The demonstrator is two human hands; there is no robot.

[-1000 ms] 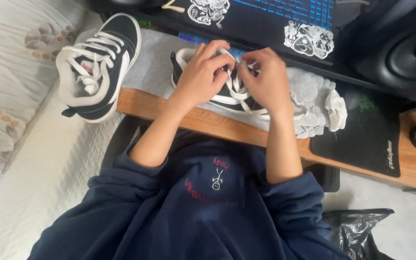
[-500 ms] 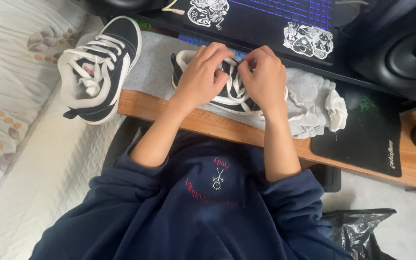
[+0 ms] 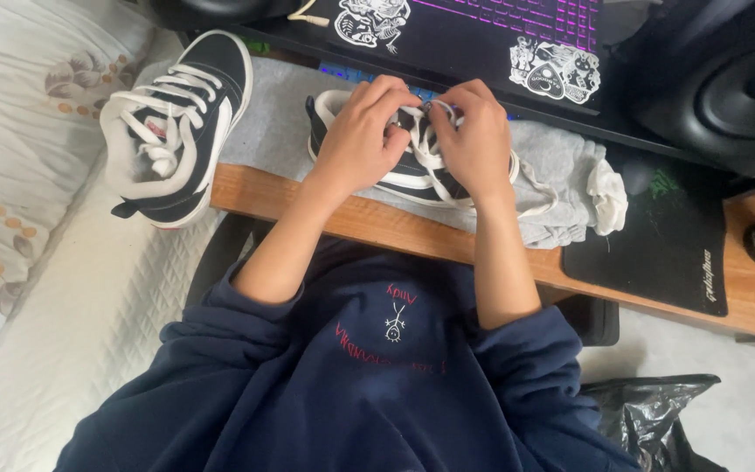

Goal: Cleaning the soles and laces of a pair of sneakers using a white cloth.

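Since the earlier frames little has shifted: both hands have stayed bunched over the same shoe, and the laptop's key glow has turned from blue to purple. The left hand [image 3: 362, 133] and the right hand [image 3: 475, 140] each pinch the white flat laces [image 3: 430, 153] of a black low canvas sneaker with a white sole [image 3: 412, 175], which lies under both hands on a grey folded cloth [image 3: 561, 188] spread over the wooden desk edge [image 3: 412, 236]. Far to the left of the left hand sits a second matching black-and-white laced sneaker [image 3: 176, 127]. Beyond the fingers is a black stickered laptop [image 3: 482, 35]; right of the right hand lies a black mouse pad [image 3: 666, 236].
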